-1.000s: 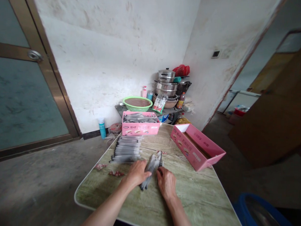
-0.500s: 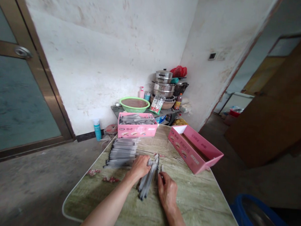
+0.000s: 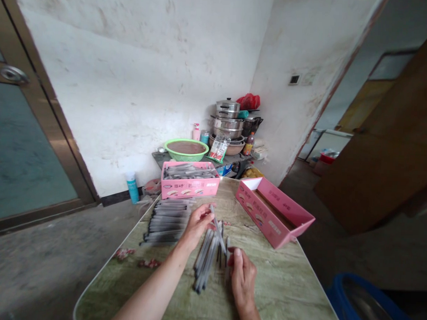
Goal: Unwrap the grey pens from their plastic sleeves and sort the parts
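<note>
My left hand (image 3: 198,226) pinches one slim translucent grey pen (image 3: 218,229) between thumb and fingers, its length slanting down to the right. My right hand (image 3: 242,273) is closed beside that pen's lower end. Its fingertips are by a thin dark stick, and what they grip is too small to make out. Under and between the hands lies a loose bundle of similar pens (image 3: 203,264) with dark ends pointing towards me. To the left, many more pens (image 3: 167,221) lie side by side in a stack.
A pink box (image 3: 189,189) full of pens stands at the table's far edge. Another pink box (image 3: 260,216), its brown bottom showing, sits at the right on the wood-patterned table (image 3: 282,293). Behind are a green basin (image 3: 185,156) and stacked pots (image 3: 228,125). A blue tub (image 3: 342,295) stands at lower right.
My left hand has come off the bundle with one pen, now tilted across it. My right hand has turned, its thumb uppermost. The view has shifted slightly.
</note>
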`<state>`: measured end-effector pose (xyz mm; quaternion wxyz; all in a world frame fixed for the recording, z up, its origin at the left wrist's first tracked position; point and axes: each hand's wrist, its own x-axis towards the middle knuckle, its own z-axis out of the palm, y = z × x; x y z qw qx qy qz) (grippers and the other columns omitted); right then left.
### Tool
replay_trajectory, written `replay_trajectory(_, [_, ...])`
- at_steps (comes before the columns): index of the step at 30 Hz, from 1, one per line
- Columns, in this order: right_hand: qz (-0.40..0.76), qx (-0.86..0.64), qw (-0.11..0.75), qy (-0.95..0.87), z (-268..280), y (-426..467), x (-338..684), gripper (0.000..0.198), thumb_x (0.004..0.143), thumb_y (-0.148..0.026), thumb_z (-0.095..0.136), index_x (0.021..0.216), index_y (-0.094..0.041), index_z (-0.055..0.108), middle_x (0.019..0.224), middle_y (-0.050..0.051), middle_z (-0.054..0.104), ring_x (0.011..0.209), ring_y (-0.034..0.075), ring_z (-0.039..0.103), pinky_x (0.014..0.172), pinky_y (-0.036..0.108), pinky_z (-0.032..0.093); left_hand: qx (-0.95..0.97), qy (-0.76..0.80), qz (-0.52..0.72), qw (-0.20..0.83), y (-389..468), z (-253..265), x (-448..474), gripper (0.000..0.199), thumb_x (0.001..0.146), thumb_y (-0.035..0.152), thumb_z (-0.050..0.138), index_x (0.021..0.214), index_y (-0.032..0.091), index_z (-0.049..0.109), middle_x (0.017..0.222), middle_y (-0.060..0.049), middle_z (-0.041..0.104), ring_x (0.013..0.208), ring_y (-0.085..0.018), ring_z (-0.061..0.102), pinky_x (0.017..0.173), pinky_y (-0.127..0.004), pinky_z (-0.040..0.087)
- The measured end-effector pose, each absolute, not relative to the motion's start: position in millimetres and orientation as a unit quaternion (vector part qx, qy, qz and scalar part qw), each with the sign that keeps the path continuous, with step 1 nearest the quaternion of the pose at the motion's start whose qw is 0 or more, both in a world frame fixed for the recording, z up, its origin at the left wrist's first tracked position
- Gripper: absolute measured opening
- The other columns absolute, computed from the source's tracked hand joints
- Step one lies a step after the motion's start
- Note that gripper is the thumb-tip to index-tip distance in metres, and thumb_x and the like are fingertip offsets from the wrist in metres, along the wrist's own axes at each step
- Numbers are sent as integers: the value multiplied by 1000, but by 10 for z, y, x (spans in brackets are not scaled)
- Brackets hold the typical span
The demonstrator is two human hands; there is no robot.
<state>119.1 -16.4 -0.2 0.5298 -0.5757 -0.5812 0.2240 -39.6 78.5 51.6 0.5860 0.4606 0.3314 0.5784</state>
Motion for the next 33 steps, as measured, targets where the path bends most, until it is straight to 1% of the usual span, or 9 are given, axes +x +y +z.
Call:
replay_trajectory(4, [242,-562,522,-594,-19,-153,1192,44,97,-42,31,63,-20,48,55,-3,46,53,13,46,54,22,35,429,327,606,584,800,449,-292,54,69,42,72,115,16,59,93,-7,62,77,-18,61,59,-25,52])
replay_trajectory(9, [256,-554,514,-604,-8,-138,1157,42,96,-44,36,62,-21,46,54,-4,44,51,12,43,53,22,34,390,323,620,599,743,271,-263,53,68,42,73,112,16,59,93,-7,64,82,-20,63,63,-26,53])
replay_trajectory(13, [270,-560,520,-585,6,-138,1130,43,95,-47,37,60,-22,44,52,-4,42,49,12,42,51,23,34,389,302,600,631,727,241,-301,45,69,42,73,103,14,62,82,-4,63,70,-16,62,60,-26,53])
replay_trajectory(15, [281,-559,525,-577,5,-139,1127,44,95,-48,37,59,-22,45,52,-4,43,49,13,42,50,23,34,392,307,585,641,731,241,-310,42,70,43,73,96,13,63,76,-4,62,64,-14,60,57,-25,52])
replay_trajectory(17, [297,-555,532,-566,3,-141,1129,45,95,-48,36,59,-21,46,51,-3,45,49,13,44,50,24,35,393,312,580,642,734,241,-311,40,70,45,72,92,13,62,73,-3,63,62,-14,60,56,-25,51])
replay_trajectory(21, [332,-545,535,-554,3,-141,1136,45,94,-48,38,61,-20,50,49,-3,46,47,12,44,49,23,36,396,307,583,640,738,239,-315,40,69,46,72,90,14,60,77,-4,64,62,-13,60,55,-24,51])
replay_trajectory(26, [361,-533,534,-548,-4,-134,1130,42,93,-48,40,65,-19,52,48,-5,45,44,11,42,46,22,35,396,303,595,631,743,226,-317,34,72,43,71,86,14,59,72,-1,62,60,-11,58,55,-23,51])
replay_trajectory(33, [378,-517,558,-528,11,-129,1122,38,93,-46,42,69,-19,55,47,-5,45,41,10,41,43,21,35,385,307,605,626,752,191,-293,33,71,42,72,83,13,58,68,1,60,57,-10,57,53,-22,50])
